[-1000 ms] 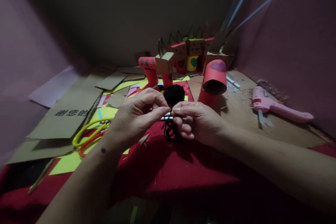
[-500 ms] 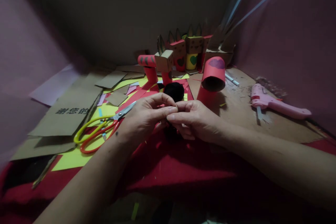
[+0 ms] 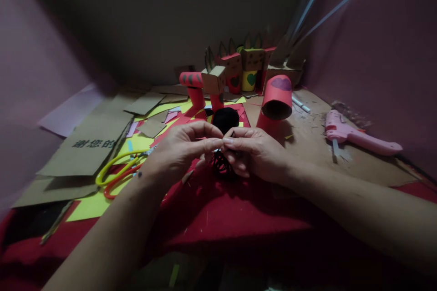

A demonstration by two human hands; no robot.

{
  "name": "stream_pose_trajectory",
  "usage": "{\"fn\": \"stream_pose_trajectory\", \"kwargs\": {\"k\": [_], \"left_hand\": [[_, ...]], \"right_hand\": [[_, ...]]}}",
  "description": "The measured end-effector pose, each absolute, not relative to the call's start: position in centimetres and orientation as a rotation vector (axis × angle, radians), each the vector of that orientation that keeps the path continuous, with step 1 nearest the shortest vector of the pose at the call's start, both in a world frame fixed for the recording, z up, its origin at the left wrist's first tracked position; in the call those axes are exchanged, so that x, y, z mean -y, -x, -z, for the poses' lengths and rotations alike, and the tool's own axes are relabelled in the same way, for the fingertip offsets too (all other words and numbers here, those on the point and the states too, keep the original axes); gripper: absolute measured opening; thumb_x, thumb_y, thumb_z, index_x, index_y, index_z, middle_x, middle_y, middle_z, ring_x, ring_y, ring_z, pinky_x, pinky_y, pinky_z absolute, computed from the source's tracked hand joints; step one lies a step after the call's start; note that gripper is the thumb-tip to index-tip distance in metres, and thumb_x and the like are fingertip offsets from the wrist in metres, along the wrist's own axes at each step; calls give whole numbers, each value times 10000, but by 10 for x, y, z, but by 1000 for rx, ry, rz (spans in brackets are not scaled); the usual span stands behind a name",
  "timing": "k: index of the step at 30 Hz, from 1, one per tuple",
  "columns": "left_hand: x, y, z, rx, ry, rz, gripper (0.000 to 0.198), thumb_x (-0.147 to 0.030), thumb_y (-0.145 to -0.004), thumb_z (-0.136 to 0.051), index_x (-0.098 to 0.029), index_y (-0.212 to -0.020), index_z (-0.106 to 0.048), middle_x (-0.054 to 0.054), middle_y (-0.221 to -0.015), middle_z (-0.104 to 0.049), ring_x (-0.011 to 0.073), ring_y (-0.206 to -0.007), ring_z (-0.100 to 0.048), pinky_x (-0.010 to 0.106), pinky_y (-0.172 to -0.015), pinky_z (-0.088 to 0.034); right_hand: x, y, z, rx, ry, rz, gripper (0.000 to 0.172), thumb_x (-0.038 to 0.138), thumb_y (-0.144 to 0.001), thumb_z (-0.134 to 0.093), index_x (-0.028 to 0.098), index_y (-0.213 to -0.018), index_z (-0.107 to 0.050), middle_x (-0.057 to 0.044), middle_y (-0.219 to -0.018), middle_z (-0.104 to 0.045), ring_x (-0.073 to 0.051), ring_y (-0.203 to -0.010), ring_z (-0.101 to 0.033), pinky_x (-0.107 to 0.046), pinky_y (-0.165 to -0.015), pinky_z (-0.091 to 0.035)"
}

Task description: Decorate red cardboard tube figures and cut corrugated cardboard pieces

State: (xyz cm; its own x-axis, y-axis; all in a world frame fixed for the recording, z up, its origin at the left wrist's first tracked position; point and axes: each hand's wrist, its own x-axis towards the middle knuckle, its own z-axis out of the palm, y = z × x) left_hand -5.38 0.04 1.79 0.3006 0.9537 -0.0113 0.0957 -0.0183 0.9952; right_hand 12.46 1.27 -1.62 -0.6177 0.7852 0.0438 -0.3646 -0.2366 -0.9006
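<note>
Over the middle of the table, my left hand (image 3: 184,148) and my right hand (image 3: 257,152) meet with thumbs and fingertips pinched together. Black yarn (image 3: 221,166) hangs in a loopy bundle below the fingertips, partly covered by my right fingers. Both hands appear to grip it; the exact strand between the tips is too dark to make out. Just behind the hands lies a round black ball (image 3: 225,119), possibly of the same yarn. Scissors (image 3: 118,166) with yellow and red handles lie beside my left wrist, their blades hidden by that hand.
Toward the back stand cardboard and red-paper animal figures (image 3: 214,79). A red tube (image 3: 278,88) with a purple patch is right of centre. Further right lies a pink glue gun (image 3: 362,136). Cardboard sheets (image 3: 82,145) and yellow paper (image 3: 88,207) spread on the left. Walls close both sides.
My left hand has shifted slightly left and covers the scissor blades. My fingers have moved a little, and the yarn loops below show more clearly.
</note>
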Motion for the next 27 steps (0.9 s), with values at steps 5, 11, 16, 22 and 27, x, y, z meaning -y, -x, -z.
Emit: {"fn": "stream_pose_trajectory", "kwargs": {"k": [5, 11, 16, 22, 27], "left_hand": [[6, 47, -21, -1142, -1561, -953, 141, -252, -813, -674, -163, -723, -613, -35, -595, -574, 71, -523, -488, 175, -492, -388], [7, 44, -24, -1209, -1940, -908, 203, -301, -843, -609, -170, -689, -623, -2, -628, -600, 98, -551, -485, 214, -513, -394], [1, 51, -20, -1228, -1946, -870, 186, -303, -816, -648, -174, -682, -641, 20, -676, -634, 114, -594, -529, 212, -507, -399], [-7, 61, -17, -1099, -1597, -748, 148, -271, -768, -740, -204, -890, -690, 27, -784, -715, 124, -653, -596, 221, -596, -458], [-7, 56, -13, -1204, -1548, -737, 196, -343, -758, -720, -156, -701, -731, 30, -585, -641, 91, -477, -476, 207, -453, -340]], "right_hand": [[-14, -124, 15, 1180, 629, -1941, 169, 283, -800, -660, 163, -720, -570, 50, -528, -563, -57, -343, -439, -162, -299, -344], [-15, -122, 16, 1115, 652, -1940, 224, 306, -715, -737, 154, -698, -572, 40, -533, -588, -58, -344, -460, -161, -301, -358], [-14, -122, 17, 1169, 674, -1885, 262, 319, -730, -748, 157, -655, -557, 49, -512, -579, -48, -307, -424, -167, -279, -320], [-14, -123, 15, 1177, 596, -1901, 314, 389, -735, -756, 174, -695, -532, 56, -538, -597, -55, -317, -445, -171, -280, -343], [-14, -123, 15, 1225, 585, -1850, 248, 349, -783, -700, 186, -755, -515, 70, -539, -600, -43, -309, -416, -157, -281, -305]]}}
